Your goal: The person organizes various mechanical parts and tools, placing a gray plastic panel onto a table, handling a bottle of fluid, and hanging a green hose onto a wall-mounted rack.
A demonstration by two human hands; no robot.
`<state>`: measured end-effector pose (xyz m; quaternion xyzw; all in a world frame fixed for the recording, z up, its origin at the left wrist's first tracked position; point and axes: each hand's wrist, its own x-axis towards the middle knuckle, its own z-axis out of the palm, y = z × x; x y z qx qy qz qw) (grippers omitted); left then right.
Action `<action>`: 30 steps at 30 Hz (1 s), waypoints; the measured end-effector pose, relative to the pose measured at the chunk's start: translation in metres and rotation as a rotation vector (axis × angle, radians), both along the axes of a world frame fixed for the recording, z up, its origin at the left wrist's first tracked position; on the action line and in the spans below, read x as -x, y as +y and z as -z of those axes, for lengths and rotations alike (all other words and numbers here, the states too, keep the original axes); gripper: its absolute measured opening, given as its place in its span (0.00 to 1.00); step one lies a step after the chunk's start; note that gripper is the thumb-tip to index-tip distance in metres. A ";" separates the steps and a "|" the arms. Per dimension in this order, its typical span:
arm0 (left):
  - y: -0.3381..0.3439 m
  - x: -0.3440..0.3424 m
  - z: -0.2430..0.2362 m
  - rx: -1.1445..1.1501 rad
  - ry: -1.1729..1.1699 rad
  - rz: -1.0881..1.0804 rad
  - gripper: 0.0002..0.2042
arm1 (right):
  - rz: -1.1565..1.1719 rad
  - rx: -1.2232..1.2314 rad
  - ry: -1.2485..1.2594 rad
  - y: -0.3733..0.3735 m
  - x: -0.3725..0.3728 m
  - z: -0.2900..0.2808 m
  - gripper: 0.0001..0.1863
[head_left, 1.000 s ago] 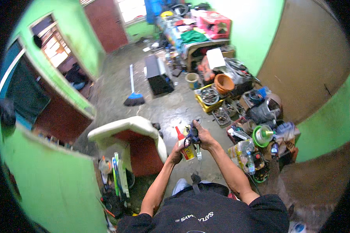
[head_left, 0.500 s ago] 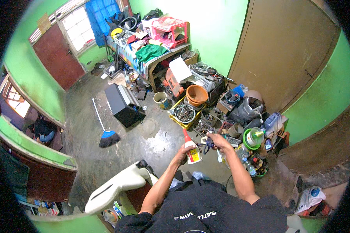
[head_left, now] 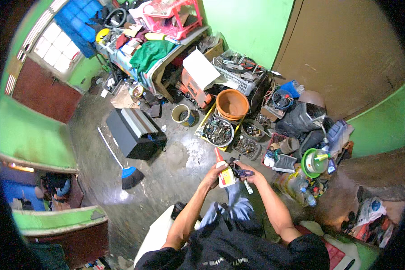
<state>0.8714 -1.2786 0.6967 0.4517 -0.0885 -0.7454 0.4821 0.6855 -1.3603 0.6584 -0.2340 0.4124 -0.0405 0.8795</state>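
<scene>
In front of my body, my left hand point(head_left: 211, 177) is closed around a white glue bottle point(head_left: 227, 178) with a yellow and red label. Its pointed red cap is up. Close by on the right, my right hand point(head_left: 255, 175) is closed on a dark looped cable point(head_left: 243, 173), whose exact kind is too small to make out. Below the loops hangs a pale, metallic-looking end piece point(head_left: 249, 188). The dark loops almost meet the bottle; whether they touch it, I cannot tell.
Ahead stand an orange pot point(head_left: 232, 103), a tub of small parts point(head_left: 218, 132) and a paint bucket point(head_left: 183, 115). A black box point(head_left: 132, 135) and a broom point(head_left: 131, 177) lie to the left. Clutter with a green-rimmed container point(head_left: 314, 163) fills the right. A loaded table point(head_left: 157, 74) stands behind.
My hands have come closer together, and the bottle stands more upright. The pale end piece now hangs in plain sight below the cable. My view has shifted, bringing the floor clutter nearer.
</scene>
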 end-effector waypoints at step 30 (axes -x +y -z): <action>-0.220 -0.135 0.364 -0.183 -0.437 -0.099 0.22 | 0.234 0.437 0.553 -0.180 -0.083 0.332 0.16</action>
